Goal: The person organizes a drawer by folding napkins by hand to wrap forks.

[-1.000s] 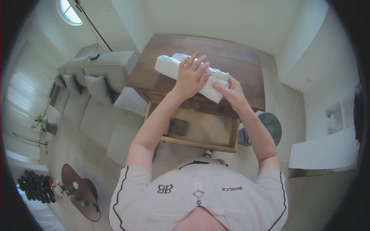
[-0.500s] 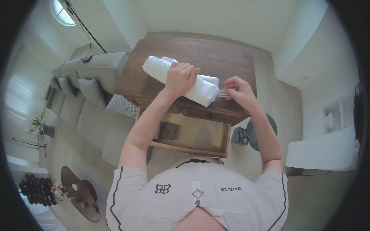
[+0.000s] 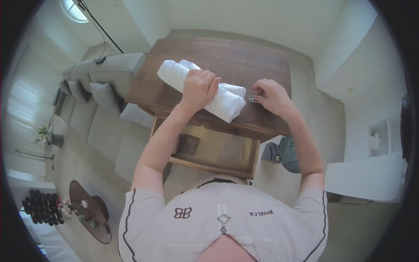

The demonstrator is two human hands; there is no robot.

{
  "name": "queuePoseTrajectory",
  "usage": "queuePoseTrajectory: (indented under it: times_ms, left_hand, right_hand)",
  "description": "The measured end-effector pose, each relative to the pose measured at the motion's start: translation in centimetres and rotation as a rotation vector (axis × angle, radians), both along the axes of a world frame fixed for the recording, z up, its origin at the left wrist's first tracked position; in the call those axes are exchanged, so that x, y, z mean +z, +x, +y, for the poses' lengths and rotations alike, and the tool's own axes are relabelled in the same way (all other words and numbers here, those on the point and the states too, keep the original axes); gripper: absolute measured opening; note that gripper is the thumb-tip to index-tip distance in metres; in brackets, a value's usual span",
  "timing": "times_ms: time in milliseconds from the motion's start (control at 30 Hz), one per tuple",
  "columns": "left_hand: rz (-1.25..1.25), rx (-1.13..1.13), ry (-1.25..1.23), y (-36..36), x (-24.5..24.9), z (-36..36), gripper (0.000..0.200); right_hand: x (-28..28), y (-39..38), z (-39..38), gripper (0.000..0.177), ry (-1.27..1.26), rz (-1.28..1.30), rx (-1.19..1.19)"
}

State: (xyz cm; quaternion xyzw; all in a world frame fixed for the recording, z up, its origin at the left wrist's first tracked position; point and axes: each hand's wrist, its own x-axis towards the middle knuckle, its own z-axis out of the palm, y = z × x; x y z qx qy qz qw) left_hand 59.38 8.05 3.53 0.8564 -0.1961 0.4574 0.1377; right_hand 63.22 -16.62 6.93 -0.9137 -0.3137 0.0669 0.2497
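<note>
A rolled white cloth [image 3: 227, 102] lies slantwise on the dark wooden table [image 3: 227, 56]. My left hand [image 3: 200, 88] is wrapped over the middle of the roll, fingers closed on it. To the right of the roll's end, my right hand [image 3: 271, 97] has its fingertips closed on a small flat item [image 3: 253, 99] with a pale edge and a dark centre. Much of that item is hidden behind the fingers, so what it is cannot be made out.
Below the table front, a drawer [image 3: 214, 167] is pulled out with a dark block [image 3: 187, 144] inside. A grey sofa [image 3: 115, 72] stands at the left. Right of the drawer are a dark bag [image 3: 271, 153] and a round green stool [image 3: 288, 155].
My right hand has moved slightly up and away from the roll's end. The small item now shows apart from the cloth, at its fingertips. My left hand stays on the roll.
</note>
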Motion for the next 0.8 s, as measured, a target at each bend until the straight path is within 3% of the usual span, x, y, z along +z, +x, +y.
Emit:
queuePoseTrajectory:
  times_ms: [200, 300, 600, 700, 800]
  left_hand:
    - [-0.055, 0.003, -0.020, -0.5, -0.4, 0.1, 0.033]
    - [-0.073, -0.010, -0.013, -0.5, -0.4, 0.1, 0.035]
    - [-0.091, -0.028, -0.034, -0.9, -0.7, 0.1, 0.032]
    - [-0.081, -0.045, -0.064, -1.3, -1.1, 0.2, 0.030]
    - [-0.105, -0.036, -0.073, -1.6, -1.1, 0.3, 0.030]
  right_hand:
    - [1.0, -0.2, 0.9, 0.012, -0.259, -0.108, 0.118]
    - [1.7, -0.3, 1.1, 0.008, -0.266, 0.009, 0.074]
    - [3.1, -0.1, 2.2, 0.022, -0.423, 0.239, 0.011]
    - [2.6, -0.1, 1.7, 0.010, -0.393, 0.201, -0.013]
    - [3.5, -1.4, 1.2, 0.002, -0.023, 0.210, -0.094]
